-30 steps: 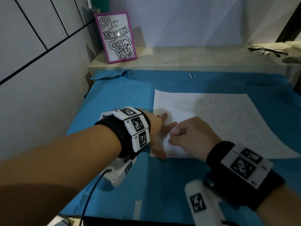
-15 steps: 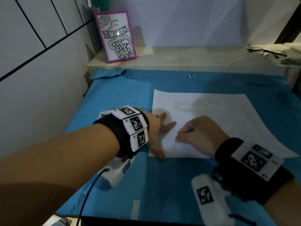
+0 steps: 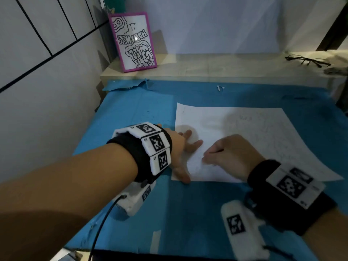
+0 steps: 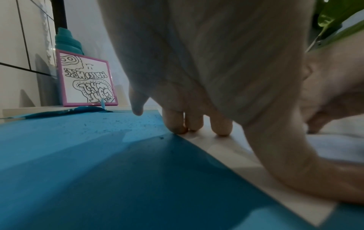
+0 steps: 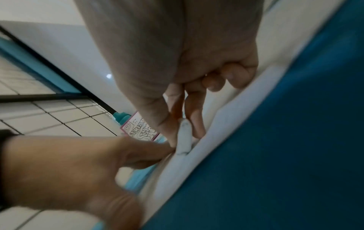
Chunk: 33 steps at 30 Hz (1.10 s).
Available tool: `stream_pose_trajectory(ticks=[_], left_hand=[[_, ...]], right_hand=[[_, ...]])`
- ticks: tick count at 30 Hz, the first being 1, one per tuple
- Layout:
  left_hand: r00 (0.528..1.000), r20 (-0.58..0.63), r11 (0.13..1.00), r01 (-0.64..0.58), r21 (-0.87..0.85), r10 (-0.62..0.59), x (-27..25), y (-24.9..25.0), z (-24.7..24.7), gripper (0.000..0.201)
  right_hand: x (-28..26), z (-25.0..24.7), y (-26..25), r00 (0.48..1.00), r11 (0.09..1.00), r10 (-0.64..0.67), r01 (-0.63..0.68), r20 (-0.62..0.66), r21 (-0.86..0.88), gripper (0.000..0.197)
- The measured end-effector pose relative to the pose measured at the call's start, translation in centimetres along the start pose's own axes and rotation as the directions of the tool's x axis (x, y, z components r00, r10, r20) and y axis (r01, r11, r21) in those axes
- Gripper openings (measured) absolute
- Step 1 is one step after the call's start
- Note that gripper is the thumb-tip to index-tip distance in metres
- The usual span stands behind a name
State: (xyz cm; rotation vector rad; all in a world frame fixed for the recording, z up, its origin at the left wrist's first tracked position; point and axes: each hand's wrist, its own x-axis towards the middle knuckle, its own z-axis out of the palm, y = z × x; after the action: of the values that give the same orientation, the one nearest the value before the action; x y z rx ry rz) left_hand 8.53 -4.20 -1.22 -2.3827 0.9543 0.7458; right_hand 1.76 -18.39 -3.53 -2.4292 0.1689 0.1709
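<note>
A white sheet of paper [image 3: 244, 138] with faint pencil marks lies on the blue mat [image 3: 141, 113]. My left hand [image 3: 183, 147] lies flat on the sheet's near-left corner, fingers straight and spread; the fingertips [image 4: 197, 124] press on the paper [image 4: 226, 152] in the left wrist view. Just to its right, my right hand [image 3: 226, 153] rests on the sheet with its fingers curled. The right wrist view shows it pinching a small white eraser [image 5: 184, 137], smudged grey, whose tip touches the paper [image 5: 216, 140]. From the head view the eraser is hidden.
A purple-framed drawing [image 3: 133, 42] leans on a pale wooden ledge [image 3: 226, 66] behind the mat, with a teal bottle [image 4: 67, 40] behind it. Black glasses [image 3: 307, 61] lie at the ledge's right end. A tiled wall [image 3: 37, 72] runs along the left.
My right hand has shifted a little to the right across the paper, still pinching the eraser. The left hand has stayed on the corner.
</note>
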Motion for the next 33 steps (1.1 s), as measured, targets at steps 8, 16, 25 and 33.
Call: stream_pose_trajectory(ticks=[8,16,25,33], left_hand=[[1.000,0.001,1.000,-0.005,-0.028,0.005,0.0,-0.1,0.1,0.112],[0.998,0.054,0.998,-0.010,-0.054,0.013,-0.4,0.1,-0.5,0.111],[0.960,-0.023,0.955,-0.280,-0.100,0.279,-2.6,6.1,1.5,0.068],[0.986,-0.124,0.991,-0.118,-0.060,0.110,-2.6,4.4,1.7,0.060]], right_hand=[[-0.1,-0.9,0.3,0.998,1.000,0.025,-0.026,0.059,0.017,0.013],[-0.1,-0.4,1.4,0.972,0.864,0.193,-0.104,-0.133,0.493,0.005],[-0.3,0.3,3.4,0.920,0.587,0.354,-0.080,-0.166,0.806,0.009],[0.0,0.8,3.8,0.918,0.590,0.331,-0.020,-0.220,0.807,0.014]])
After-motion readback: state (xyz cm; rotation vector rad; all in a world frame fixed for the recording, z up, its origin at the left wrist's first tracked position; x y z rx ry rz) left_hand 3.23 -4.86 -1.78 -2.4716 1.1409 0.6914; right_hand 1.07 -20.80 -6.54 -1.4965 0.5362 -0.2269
